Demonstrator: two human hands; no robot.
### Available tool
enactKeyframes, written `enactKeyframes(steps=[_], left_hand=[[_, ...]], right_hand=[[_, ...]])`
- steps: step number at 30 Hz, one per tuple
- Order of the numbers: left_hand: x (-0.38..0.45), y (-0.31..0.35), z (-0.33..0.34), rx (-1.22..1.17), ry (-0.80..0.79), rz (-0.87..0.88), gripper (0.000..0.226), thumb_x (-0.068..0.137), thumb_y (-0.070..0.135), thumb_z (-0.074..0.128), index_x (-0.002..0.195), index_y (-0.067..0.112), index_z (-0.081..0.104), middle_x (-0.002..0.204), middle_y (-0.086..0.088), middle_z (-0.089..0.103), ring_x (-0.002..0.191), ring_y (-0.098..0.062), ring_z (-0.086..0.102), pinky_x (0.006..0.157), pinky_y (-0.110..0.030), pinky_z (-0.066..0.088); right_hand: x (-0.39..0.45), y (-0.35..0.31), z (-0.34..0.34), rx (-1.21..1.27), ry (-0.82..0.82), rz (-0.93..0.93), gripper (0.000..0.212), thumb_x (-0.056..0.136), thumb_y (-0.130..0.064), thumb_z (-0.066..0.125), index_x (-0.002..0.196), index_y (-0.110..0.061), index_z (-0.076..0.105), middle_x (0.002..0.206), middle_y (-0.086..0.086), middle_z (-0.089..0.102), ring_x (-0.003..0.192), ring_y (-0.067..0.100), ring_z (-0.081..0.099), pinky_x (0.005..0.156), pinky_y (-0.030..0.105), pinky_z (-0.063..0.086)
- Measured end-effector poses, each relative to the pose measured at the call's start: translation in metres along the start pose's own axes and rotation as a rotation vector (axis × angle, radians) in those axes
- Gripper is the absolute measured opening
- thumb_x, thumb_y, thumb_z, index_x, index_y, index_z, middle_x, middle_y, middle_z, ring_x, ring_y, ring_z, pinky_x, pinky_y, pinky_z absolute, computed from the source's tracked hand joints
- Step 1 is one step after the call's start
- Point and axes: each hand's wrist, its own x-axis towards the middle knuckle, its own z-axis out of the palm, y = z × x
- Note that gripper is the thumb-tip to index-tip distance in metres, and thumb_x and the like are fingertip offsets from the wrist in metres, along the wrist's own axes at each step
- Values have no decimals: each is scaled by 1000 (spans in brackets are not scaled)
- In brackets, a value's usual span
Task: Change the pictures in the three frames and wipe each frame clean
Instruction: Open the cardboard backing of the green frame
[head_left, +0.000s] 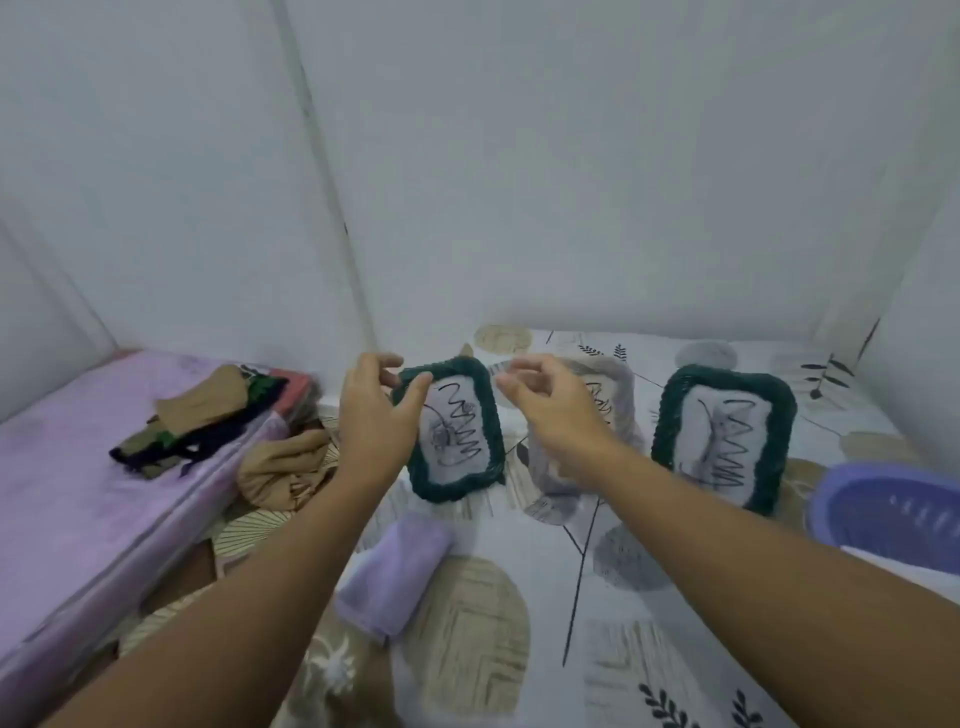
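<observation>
My left hand (375, 415) touches the left frame's (453, 429) top corner, fingers loosely bent, maybe holding it. My right hand (553, 402) hangs loose over the grey frame (618, 400) beside it. The cloth (396, 569) lies below the left frame.
</observation>
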Motion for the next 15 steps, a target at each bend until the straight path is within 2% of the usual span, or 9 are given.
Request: enactKeyframes(steps=[2,4,7,9,10,13,15], left_hand=[[-3,-22,-1,-9,0,-148,50,83,53,76,119,32,49,109,8,52,103,-18,58,89,-45,56],[-11,-45,0,-128,-76,-286,66,76,64,77,126,34,45,121,6,53,112,-20,58,91,-48,58],[-9,-67,5,-277,-178,-430,73,85,51,78,142,22,43,136,-5,56,119,-23,61,97,-48,57],[-9,-73,8,-326,-237,-493,70,89,41,77,145,14,44,137,-6,58,121,-23,61,99,-45,56],[-9,-75,9,-345,-269,-514,65,89,36,78,143,12,48,134,-5,61,120,-22,62,96,-41,58],[-10,-78,14,-386,-349,-528,34,91,20,76,121,14,62,111,-2,74,102,-17,72,71,-23,60],[-11,-80,16,-394,-397,-528,25,93,13,73,117,12,66,105,-3,78,98,-20,75,72,-25,61]], right_hand=[[-1,4,14,40,-56,64,39,94,-45,70,128,-31,57,133,-5,61,125,16,58,92,32,51],[-1,12,25,27,-119,103,47,94,-48,68,134,-34,50,148,-1,51,137,20,48,106,43,47],[0,20,39,12,-241,205,85,83,-72,64,154,-38,30,158,-3,42,140,25,47,112,55,43],[2,23,45,16,-285,236,81,90,-70,57,156,-41,22,158,-5,41,141,25,45,116,53,37],[3,25,47,15,-287,259,77,96,-64,54,159,-38,17,160,-4,38,144,25,41,118,49,33],[8,27,50,-37,-281,289,74,104,-55,46,162,-27,8,165,-1,29,149,27,31,116,46,29],[12,29,51,-46,-277,311,74,105,-53,42,162,-25,5,167,0,26,150,29,29,117,48,27]])
